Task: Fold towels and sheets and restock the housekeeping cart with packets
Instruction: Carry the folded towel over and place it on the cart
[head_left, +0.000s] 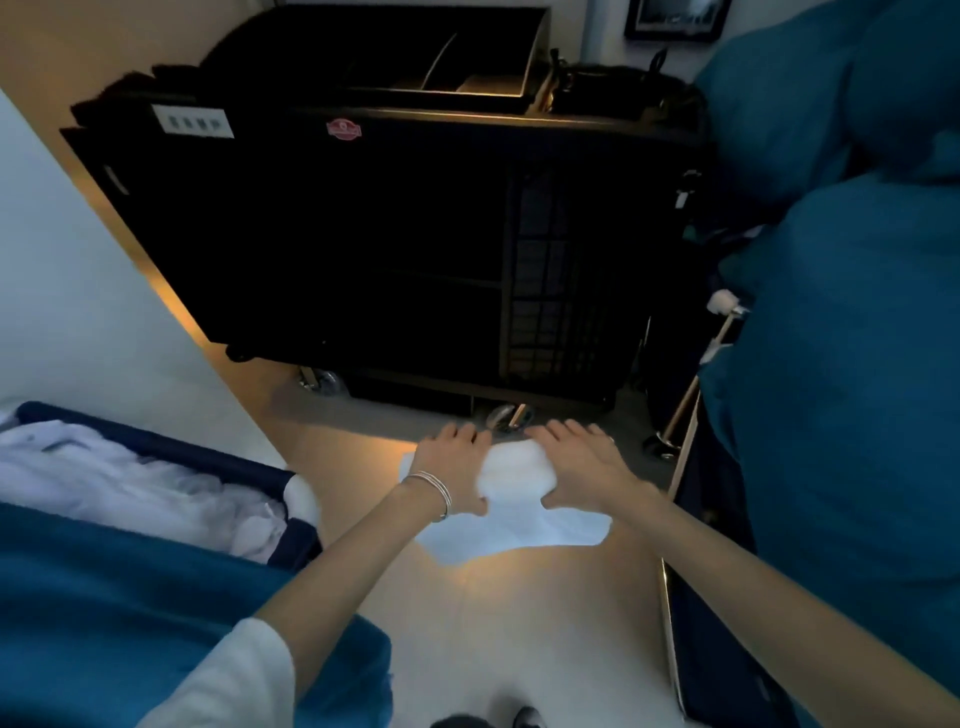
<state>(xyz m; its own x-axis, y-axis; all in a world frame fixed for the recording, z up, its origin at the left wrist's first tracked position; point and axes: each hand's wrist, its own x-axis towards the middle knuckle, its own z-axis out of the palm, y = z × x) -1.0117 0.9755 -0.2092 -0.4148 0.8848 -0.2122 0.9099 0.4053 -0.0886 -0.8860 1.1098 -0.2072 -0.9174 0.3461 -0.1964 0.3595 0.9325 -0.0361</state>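
Both hands, the left hand and right hand, grip a small white towel near the dark housekeeping cart. Judging by its sag, match the corners and pull the edge taut before folding.

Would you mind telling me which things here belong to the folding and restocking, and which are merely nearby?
Job: white towel, left hand, right hand, housekeeping cart, bin of white linen.
Nearby: framed picture, teal bags.

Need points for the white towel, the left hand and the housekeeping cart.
white towel (511, 535): head view, on the flat lower part below both hands.
left hand (451, 465): head view, on the back of the hand.
housekeeping cart (363, 234): head view, on its dark side panel.
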